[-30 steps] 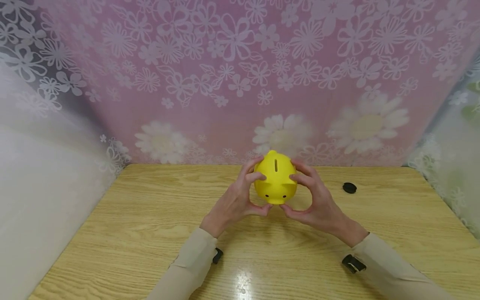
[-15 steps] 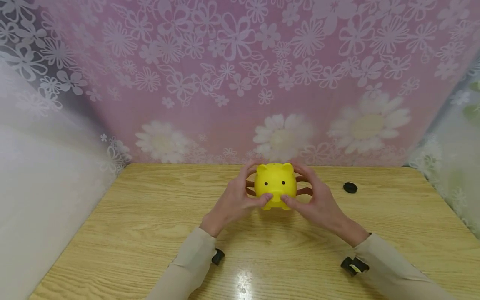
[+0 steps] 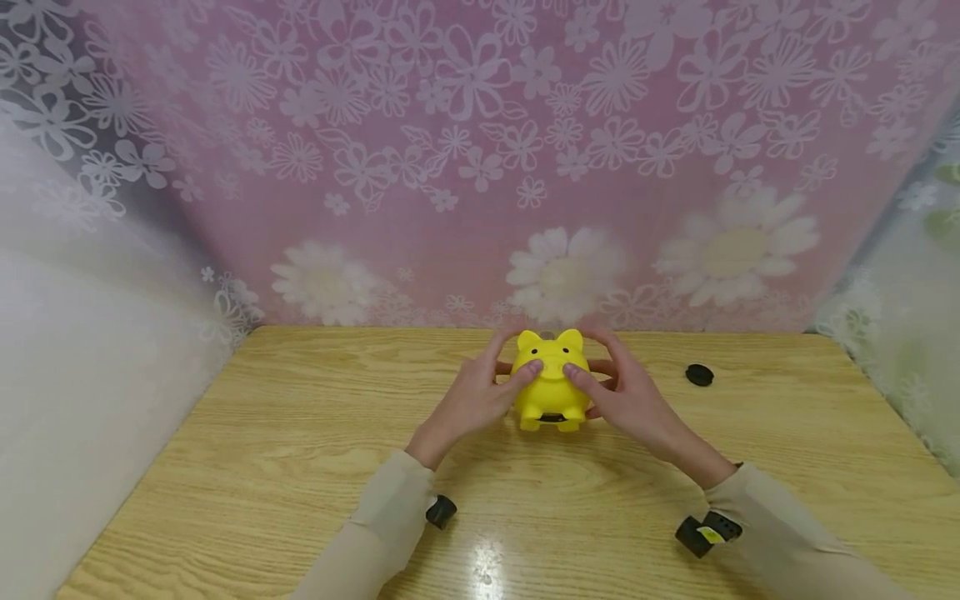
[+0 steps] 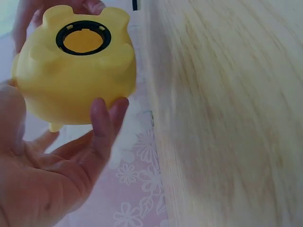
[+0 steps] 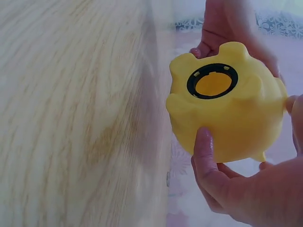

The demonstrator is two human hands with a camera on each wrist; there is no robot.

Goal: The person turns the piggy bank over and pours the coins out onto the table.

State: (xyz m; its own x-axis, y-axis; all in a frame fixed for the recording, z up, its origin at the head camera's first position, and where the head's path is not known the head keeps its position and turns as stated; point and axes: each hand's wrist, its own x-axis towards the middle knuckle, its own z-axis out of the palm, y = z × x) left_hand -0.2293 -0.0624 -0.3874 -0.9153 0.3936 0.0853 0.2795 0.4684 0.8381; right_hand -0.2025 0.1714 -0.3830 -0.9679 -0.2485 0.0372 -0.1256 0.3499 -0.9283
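Both hands hold a yellow piggy bank [image 3: 551, 392] above the far part of the table, its snout and eyes facing the head camera. My left hand [image 3: 480, 390] grips its left side, thumb on the snout and fingers curled behind. On the other side my right hand [image 3: 633, 396] mirrors this grip. The underside shows in both wrist views: among the stubby legs, a black ring [image 4: 60, 40] surrounds an open round hole. In the head view the bank tilts back, so the ring's dark edge shows between its feet.
A small round black plug [image 3: 700, 375] lies on the wooden table [image 3: 300, 433], right of the right hand. Behind the table hangs a pink flowered curtain [image 3: 450, 167]. Black wrist devices are strapped below both sleeves.
The piggy bank has tipped backward in both hands: first its slotted top faced the head camera, then its face, now its face and the edge of its underside. The black plug has stayed put.
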